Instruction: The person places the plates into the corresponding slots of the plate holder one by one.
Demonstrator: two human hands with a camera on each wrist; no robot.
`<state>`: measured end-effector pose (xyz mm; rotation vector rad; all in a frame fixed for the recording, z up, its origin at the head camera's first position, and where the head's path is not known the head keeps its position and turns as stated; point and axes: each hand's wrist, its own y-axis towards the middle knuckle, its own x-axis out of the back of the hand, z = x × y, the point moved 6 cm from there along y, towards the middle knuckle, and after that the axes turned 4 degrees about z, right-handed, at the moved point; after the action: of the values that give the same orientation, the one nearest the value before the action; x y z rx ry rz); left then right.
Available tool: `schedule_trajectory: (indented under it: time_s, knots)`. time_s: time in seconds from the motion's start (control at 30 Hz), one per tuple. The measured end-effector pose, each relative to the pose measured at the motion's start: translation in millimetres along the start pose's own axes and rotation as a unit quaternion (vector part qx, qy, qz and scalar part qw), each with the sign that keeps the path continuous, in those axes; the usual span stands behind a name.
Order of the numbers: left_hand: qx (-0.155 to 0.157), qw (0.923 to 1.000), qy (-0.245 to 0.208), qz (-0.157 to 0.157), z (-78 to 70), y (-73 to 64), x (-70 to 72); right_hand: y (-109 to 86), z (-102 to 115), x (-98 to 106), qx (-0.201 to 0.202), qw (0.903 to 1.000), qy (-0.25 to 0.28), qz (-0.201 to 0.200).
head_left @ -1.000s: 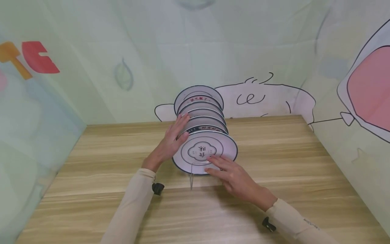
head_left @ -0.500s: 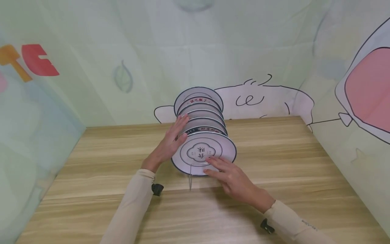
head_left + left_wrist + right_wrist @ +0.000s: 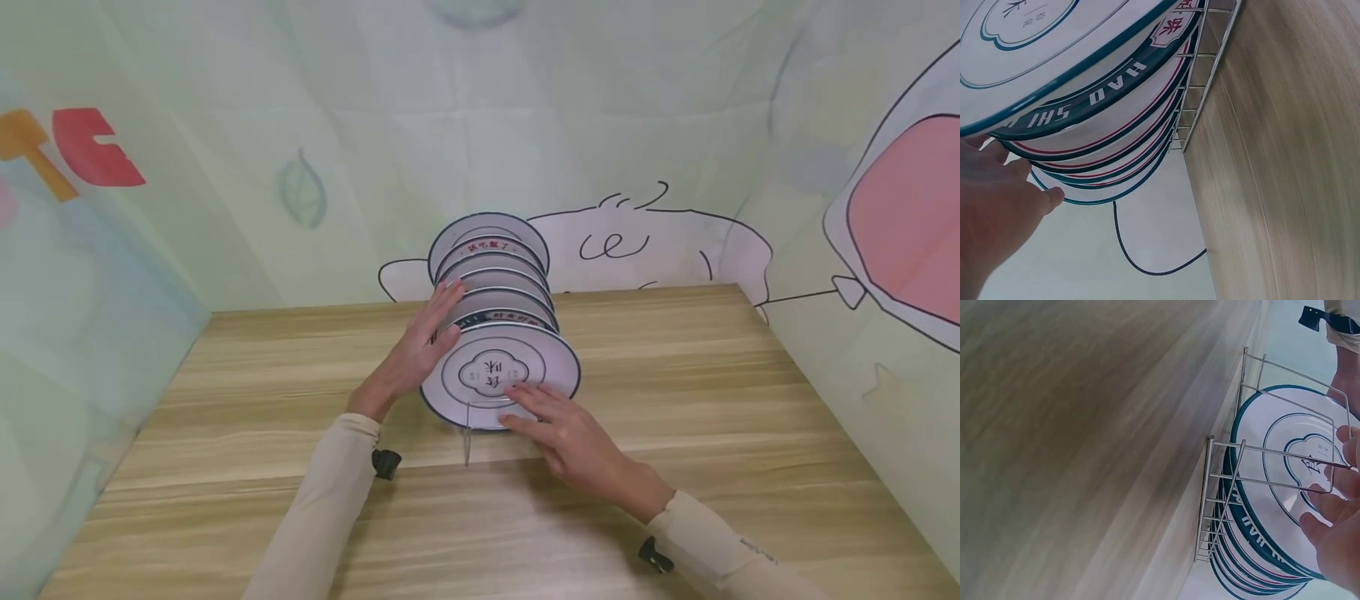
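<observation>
Several white plates with dark blue-green rims stand on edge in a row in a wire dish rack (image 3: 1208,462). The front plate (image 3: 547,354) leans back and shows a framed emblem with Chinese characters. Behind it, one plate bears a dark rim band with lettering, and the rearmost plate (image 3: 491,220) is by the wall. My left hand (image 3: 415,348) lies along the left edges of the plates with its fingers extended. My right hand (image 3: 573,437) is at the lower right of the front plate, its loosely bent fingers over the plate's face beside the rack's front wires.
The rack stands on a wood-grain table (image 3: 675,383). A fabric backdrop (image 3: 360,167) with cartoon prints rises at the back and both sides. In the head view most of the rack is hidden by the plates. Black straps with clips sit at both wrists.
The head view has shifted very slightly. Both hands and the plates keep the same positions relative to each other.
</observation>
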<state>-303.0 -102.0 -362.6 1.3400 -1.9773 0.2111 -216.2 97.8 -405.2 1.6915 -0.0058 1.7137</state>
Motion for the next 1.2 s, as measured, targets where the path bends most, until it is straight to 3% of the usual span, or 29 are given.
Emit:
schedule_trajectory:
  time_s: [0.37, 0.6, 0.93, 1.1, 1.2]
  knots:
    - [0.006, 1.0000, 0.004, -0.002, 1.0, 1.5, 0.1, 1.0, -4, -2, -0.008, 0.9999, 0.008, 0.002]
    - [-0.008, 0.9999, 0.011, -0.008, 0.5, 5.2, -3.3, -0.2, -7, 0, -0.011, 0.9998, 0.018, 0.003]
    - [-0.011, 0.9997, 0.017, -0.016, 0.6, 8.0, -3.7, -0.5, -11, 0, 0.000, 0.9997, 0.017, -0.020]
    - [0.027, 0.9989, 0.031, -0.024, 6.3, -2.1, -1.0, -1.4, -8, -5, -0.011, 0.9998, 0.015, -0.001]
    - [0.063, 0.9954, 0.049, -0.053, 9.8, -14.4, 6.5, -3.2, -6, -5, -0.023, 0.9994, 0.025, 0.008]
